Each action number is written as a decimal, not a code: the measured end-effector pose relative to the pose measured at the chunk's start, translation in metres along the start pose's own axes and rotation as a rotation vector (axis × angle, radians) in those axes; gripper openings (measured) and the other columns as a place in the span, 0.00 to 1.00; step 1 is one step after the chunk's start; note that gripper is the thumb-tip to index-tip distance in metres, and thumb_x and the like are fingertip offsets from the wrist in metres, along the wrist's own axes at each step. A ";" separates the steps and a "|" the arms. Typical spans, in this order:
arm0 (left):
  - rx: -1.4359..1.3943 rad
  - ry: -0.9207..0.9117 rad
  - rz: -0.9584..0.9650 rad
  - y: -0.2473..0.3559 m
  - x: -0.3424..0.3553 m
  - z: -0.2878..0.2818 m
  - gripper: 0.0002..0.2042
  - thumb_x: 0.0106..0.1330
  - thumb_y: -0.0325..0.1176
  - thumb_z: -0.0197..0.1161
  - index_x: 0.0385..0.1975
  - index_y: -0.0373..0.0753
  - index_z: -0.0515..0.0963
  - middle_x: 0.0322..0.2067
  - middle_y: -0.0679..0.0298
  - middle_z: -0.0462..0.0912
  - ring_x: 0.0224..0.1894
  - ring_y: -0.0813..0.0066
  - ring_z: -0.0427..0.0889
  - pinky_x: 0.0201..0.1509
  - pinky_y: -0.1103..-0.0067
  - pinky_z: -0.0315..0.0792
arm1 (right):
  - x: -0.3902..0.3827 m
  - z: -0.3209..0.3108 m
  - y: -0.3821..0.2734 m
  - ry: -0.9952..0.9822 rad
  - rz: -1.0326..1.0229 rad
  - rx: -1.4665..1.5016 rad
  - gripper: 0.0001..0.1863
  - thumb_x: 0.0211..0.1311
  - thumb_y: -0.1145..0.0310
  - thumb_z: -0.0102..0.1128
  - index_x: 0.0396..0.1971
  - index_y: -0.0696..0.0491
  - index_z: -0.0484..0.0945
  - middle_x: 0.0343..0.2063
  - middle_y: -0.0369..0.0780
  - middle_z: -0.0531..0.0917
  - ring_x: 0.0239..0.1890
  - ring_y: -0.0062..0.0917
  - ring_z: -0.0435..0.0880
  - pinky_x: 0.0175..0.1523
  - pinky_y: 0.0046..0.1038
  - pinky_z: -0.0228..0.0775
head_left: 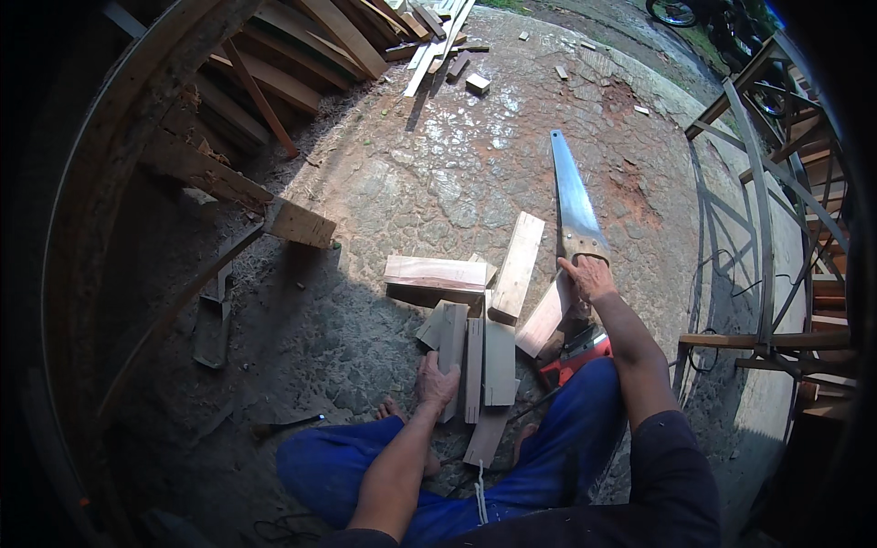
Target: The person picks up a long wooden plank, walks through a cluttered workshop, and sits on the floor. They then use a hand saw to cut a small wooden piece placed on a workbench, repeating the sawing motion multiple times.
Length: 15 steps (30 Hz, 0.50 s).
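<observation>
My right hand [592, 278] is wrapped round the wooden handle of a handsaw [574, 196]. Its silver blade points away from me over the rough ground. With my left hand [437, 384] I grip a short wooden block [452, 329] by its near left side; some of my fingers are hidden. Beside that block stand a narrow wooden piece [474, 370] and a wider block [500, 356]. Farther off, a reddish block [436, 273] lies crosswise and a pale block [519, 260] lies slantwise. Another pinkish block [546, 318] rests just below the saw handle.
A red power tool [580, 354] sits by my right knee. A timber beam [306, 225] juts in from the left, below stacked planks [274, 82]. Metal frames [754, 173] stand at right, and offcuts [477, 84] lie at the back. A motorcycle [722, 27] is far right.
</observation>
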State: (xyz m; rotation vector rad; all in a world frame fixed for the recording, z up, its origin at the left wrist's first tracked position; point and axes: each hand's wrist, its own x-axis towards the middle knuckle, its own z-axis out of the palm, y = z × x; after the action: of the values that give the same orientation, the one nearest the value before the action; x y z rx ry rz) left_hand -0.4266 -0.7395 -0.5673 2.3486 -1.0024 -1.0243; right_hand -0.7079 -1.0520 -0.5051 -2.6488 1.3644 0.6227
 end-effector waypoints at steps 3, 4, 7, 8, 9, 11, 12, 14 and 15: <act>0.026 0.026 0.053 0.041 -0.014 0.006 0.35 0.57 0.47 0.65 0.63 0.39 0.63 0.57 0.47 0.68 0.61 0.46 0.69 0.61 0.55 0.68 | 0.008 0.007 -0.008 0.005 0.076 0.069 0.30 0.57 0.70 0.61 0.61 0.35 0.68 0.49 0.42 0.73 0.57 0.37 0.75 0.53 0.39 0.71; 0.023 0.032 0.064 0.053 -0.019 0.013 0.38 0.57 0.49 0.66 0.66 0.41 0.59 0.58 0.47 0.67 0.61 0.46 0.68 0.62 0.55 0.67 | 0.014 0.016 -0.006 0.028 0.085 0.113 0.28 0.58 0.68 0.60 0.60 0.37 0.69 0.49 0.43 0.73 0.56 0.39 0.76 0.53 0.42 0.71; 0.083 0.055 0.097 0.068 -0.031 0.028 0.52 0.57 0.55 0.68 0.75 0.51 0.39 0.65 0.47 0.62 0.66 0.45 0.65 0.66 0.57 0.64 | 0.036 0.008 -0.038 0.034 0.128 0.311 0.27 0.61 0.60 0.59 0.61 0.41 0.67 0.52 0.47 0.71 0.54 0.47 0.77 0.54 0.49 0.72; 0.058 0.022 0.062 0.063 -0.035 0.027 0.53 0.56 0.54 0.69 0.75 0.50 0.38 0.65 0.45 0.62 0.66 0.44 0.66 0.67 0.57 0.64 | 0.040 -0.012 -0.068 -0.017 0.173 0.417 0.31 0.62 0.55 0.60 0.65 0.42 0.64 0.53 0.49 0.71 0.55 0.50 0.77 0.56 0.51 0.72; 0.030 -0.025 0.046 0.065 -0.039 0.028 0.55 0.55 0.53 0.71 0.75 0.48 0.38 0.65 0.44 0.62 0.65 0.44 0.66 0.68 0.58 0.64 | 0.041 -0.011 -0.085 -0.015 0.308 0.578 0.40 0.60 0.51 0.62 0.69 0.42 0.56 0.58 0.53 0.67 0.58 0.52 0.75 0.58 0.51 0.70; -0.045 -0.071 0.024 0.066 -0.037 0.029 0.55 0.54 0.50 0.72 0.74 0.45 0.38 0.64 0.42 0.63 0.64 0.43 0.67 0.68 0.59 0.64 | 0.042 -0.008 -0.117 -0.075 0.482 0.794 0.56 0.55 0.43 0.66 0.74 0.43 0.39 0.67 0.59 0.55 0.64 0.56 0.68 0.64 0.48 0.67; -0.084 -0.072 0.016 0.060 -0.034 0.025 0.55 0.53 0.49 0.73 0.74 0.45 0.39 0.63 0.41 0.64 0.63 0.42 0.69 0.67 0.59 0.65 | 0.041 -0.007 -0.134 -0.145 0.522 0.857 0.63 0.52 0.39 0.68 0.75 0.44 0.31 0.70 0.62 0.47 0.68 0.57 0.63 0.67 0.46 0.65; -0.109 -0.079 -0.033 0.050 -0.032 0.019 0.53 0.52 0.46 0.73 0.73 0.43 0.42 0.61 0.40 0.68 0.60 0.43 0.72 0.65 0.59 0.67 | 0.028 -0.004 -0.145 -0.083 0.568 0.997 0.64 0.47 0.48 0.71 0.75 0.43 0.31 0.72 0.58 0.43 0.68 0.56 0.63 0.68 0.44 0.64; -0.104 -0.088 -0.074 0.050 -0.031 0.018 0.51 0.52 0.44 0.73 0.72 0.42 0.44 0.59 0.41 0.70 0.59 0.43 0.74 0.64 0.59 0.68 | 0.024 -0.001 -0.144 -0.016 0.586 1.037 0.62 0.46 0.54 0.70 0.75 0.43 0.34 0.71 0.56 0.46 0.66 0.56 0.65 0.68 0.44 0.65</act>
State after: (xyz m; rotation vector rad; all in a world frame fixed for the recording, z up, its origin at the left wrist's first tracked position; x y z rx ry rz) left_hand -0.4775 -0.7506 -0.5350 2.2884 -0.8766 -1.1883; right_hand -0.5799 -0.9851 -0.5276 -1.4358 1.7858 -0.0740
